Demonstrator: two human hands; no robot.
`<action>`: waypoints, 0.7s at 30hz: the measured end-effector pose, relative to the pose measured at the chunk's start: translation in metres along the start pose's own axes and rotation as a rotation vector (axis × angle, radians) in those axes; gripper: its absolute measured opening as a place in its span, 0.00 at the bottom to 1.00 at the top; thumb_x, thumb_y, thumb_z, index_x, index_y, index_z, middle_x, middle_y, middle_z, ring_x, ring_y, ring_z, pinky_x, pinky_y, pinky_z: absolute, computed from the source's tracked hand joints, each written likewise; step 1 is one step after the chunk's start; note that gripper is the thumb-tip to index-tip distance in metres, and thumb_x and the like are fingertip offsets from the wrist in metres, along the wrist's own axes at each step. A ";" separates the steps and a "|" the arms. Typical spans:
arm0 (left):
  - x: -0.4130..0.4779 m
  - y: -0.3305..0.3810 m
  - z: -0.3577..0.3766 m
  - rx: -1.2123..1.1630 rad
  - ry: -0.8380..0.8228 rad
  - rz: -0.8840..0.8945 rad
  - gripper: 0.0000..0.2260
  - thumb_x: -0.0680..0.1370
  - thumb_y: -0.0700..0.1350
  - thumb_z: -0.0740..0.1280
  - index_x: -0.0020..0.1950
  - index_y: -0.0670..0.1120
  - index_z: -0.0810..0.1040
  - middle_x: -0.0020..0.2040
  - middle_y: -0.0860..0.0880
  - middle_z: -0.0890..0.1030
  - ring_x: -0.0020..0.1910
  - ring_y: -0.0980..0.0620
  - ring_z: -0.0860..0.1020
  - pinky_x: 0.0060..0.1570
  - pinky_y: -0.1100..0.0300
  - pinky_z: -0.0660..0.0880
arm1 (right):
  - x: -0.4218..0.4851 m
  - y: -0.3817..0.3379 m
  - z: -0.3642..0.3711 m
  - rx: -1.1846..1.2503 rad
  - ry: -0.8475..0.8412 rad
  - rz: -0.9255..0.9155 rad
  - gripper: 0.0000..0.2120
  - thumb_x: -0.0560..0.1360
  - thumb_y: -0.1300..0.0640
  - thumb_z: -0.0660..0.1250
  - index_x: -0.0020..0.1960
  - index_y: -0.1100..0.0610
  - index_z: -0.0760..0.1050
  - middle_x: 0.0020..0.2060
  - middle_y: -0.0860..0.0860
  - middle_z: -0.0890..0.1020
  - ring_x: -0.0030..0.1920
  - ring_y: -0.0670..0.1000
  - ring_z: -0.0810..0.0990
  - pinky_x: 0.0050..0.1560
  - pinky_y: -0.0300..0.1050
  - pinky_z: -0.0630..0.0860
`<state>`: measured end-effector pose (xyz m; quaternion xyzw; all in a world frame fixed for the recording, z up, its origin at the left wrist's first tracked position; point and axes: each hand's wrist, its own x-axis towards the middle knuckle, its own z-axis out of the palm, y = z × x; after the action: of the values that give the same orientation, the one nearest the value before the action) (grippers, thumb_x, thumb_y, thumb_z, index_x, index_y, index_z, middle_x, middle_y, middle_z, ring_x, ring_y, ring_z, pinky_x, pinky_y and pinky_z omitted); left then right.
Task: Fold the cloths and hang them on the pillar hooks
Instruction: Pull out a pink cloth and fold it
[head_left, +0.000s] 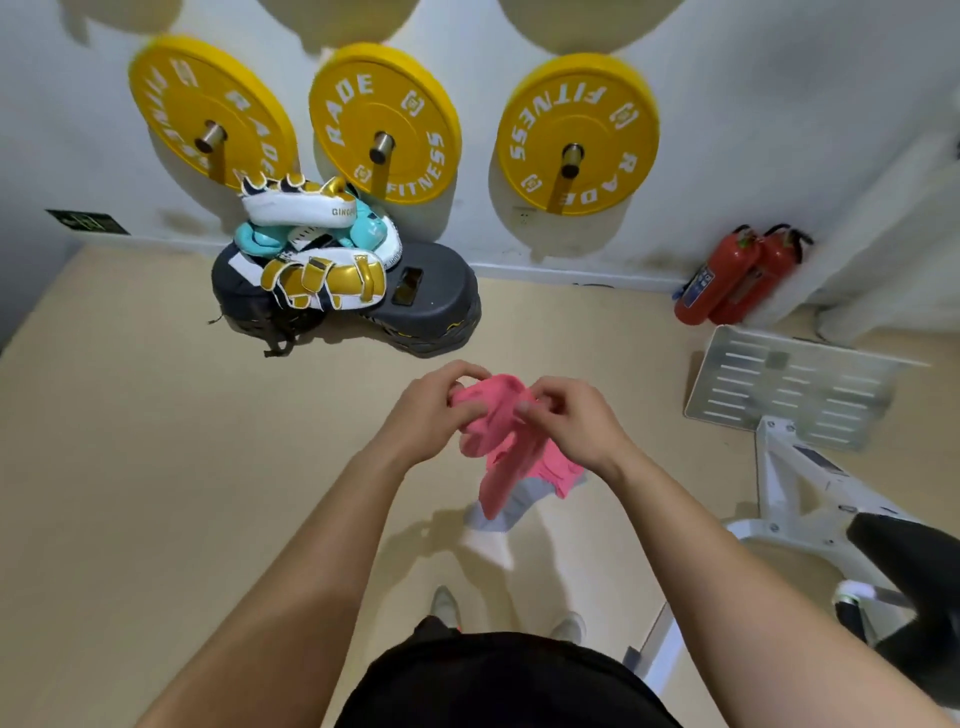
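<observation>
A pink cloth (498, 436) hangs bunched between my two hands in the middle of the view, above the beige floor. My left hand (431, 415) pinches its upper left part with curled fingers. My right hand (571, 421) grips its upper right part, thumb and fingers closed on the fabric. The lower end of the cloth dangles loose. Under it on the floor lies a pale grey and white cloth (498, 519), partly hidden by the pink one. No pillar hooks are in view.
Three yellow weight plates (384, 124) hang on wall pegs. Boxing pads (311, 244) are piled on a dark step platform (436, 301) with a phone (407, 286) on it. Two red fire extinguishers (737, 275) stand at the right. A white gym machine (795, 467) fills the right side.
</observation>
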<state>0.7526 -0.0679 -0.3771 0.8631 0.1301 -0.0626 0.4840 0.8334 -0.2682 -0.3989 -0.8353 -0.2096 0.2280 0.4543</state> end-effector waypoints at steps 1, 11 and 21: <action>-0.001 0.005 0.005 -0.063 -0.017 0.008 0.14 0.75 0.44 0.71 0.58 0.57 0.80 0.33 0.50 0.79 0.33 0.53 0.78 0.41 0.56 0.75 | 0.001 -0.009 -0.003 0.037 0.005 -0.013 0.11 0.75 0.46 0.69 0.39 0.53 0.79 0.27 0.47 0.73 0.31 0.45 0.68 0.35 0.44 0.67; 0.001 0.045 -0.013 0.067 0.194 0.163 0.05 0.78 0.47 0.67 0.48 0.48 0.82 0.40 0.50 0.82 0.42 0.52 0.78 0.42 0.58 0.73 | -0.038 -0.001 -0.028 0.094 0.011 0.049 0.11 0.74 0.49 0.72 0.37 0.54 0.78 0.28 0.46 0.70 0.31 0.45 0.67 0.33 0.43 0.63; 0.004 0.018 -0.036 0.290 0.580 -0.149 0.10 0.81 0.53 0.63 0.55 0.49 0.80 0.49 0.45 0.82 0.51 0.41 0.78 0.44 0.54 0.71 | -0.086 0.037 -0.030 -0.035 0.047 0.237 0.12 0.80 0.56 0.64 0.38 0.52 0.73 0.27 0.59 0.81 0.28 0.52 0.75 0.33 0.44 0.68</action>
<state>0.7611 -0.0457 -0.3445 0.8930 0.3149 0.1329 0.2928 0.7868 -0.3548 -0.3998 -0.8670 -0.1027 0.2567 0.4146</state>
